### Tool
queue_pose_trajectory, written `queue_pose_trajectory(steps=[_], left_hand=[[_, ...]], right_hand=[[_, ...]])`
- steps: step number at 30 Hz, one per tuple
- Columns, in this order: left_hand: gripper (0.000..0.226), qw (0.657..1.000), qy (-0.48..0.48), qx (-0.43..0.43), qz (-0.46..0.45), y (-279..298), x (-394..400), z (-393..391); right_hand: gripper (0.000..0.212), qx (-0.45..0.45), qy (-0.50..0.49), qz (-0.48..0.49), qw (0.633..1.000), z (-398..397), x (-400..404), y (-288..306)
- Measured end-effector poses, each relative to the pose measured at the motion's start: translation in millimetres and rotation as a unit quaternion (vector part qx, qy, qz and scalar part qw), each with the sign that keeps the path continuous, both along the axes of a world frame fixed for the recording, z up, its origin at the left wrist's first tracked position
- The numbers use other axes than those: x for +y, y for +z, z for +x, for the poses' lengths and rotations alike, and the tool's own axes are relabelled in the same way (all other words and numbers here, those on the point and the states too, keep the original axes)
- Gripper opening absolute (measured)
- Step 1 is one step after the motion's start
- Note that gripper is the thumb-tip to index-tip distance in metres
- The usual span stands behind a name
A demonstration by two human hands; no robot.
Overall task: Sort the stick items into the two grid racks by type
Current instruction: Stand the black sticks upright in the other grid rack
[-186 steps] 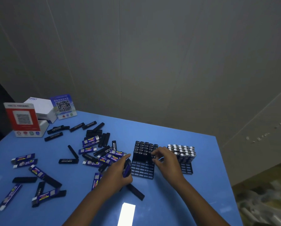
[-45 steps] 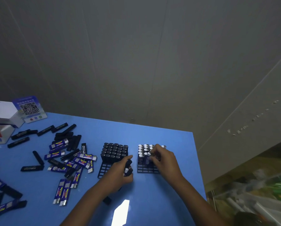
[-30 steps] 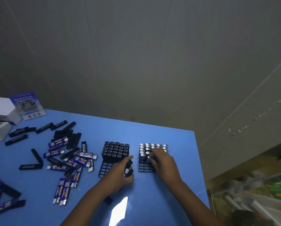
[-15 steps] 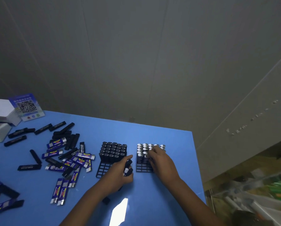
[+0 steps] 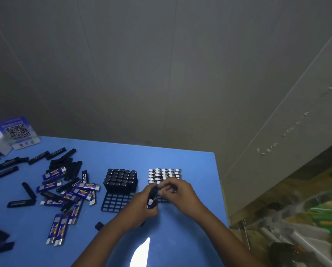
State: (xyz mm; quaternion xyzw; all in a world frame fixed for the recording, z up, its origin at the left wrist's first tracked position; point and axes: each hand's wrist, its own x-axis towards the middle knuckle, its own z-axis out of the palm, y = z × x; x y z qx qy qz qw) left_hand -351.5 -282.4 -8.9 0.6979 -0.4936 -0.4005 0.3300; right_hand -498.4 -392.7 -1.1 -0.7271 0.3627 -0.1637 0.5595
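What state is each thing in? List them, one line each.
Left rack: back rows filled with black sticks, front cells bare.
Right rack: mostly filled with silver-topped sticks, front partly hidden by the hands.
Left hand: grips a bundle of sticks.
Right hand: pinches at the top of that bundle.
Loose sticks: lying flat, scattered on the table.

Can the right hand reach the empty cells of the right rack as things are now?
Probably yes. The right hand hovers over the near edge of the right rack, whose empty cells lie under the hands; only the left hand and its held sticks crowd the way.
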Motion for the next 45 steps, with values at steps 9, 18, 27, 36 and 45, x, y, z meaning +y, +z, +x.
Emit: queue_pose_trajectory(steps=[9,18,27,36,45], left_hand=[[0.067,1.000,-0.010,-0.001,0.012,12,-4,-31],[0.058,1.000,-0.001,0.005,-0.001,21,0,-40],[0.057,1.000,0.010,-0.005,-0.003,33,-4,-53],[0.060,1.000,0.014,0.008,-0.003,36,-13,-50],[0.061,0.999,0.044,-0.013,0.003,22,-12,-24]], right_hand=[[0.011,-0.018,0.014,0.057,0.998,-21,-3,0],[0.008,-0.019,0.050,0.064,0.996,-27,-7,0],[0.008,-0.027,0.036,0.042,0.998,-35,-10,7],[0.008,-0.031,0.003,0.036,0.999,-36,-20,11],[0.009,-0.084,-0.065,0.066,0.992,-34,-39,8]])
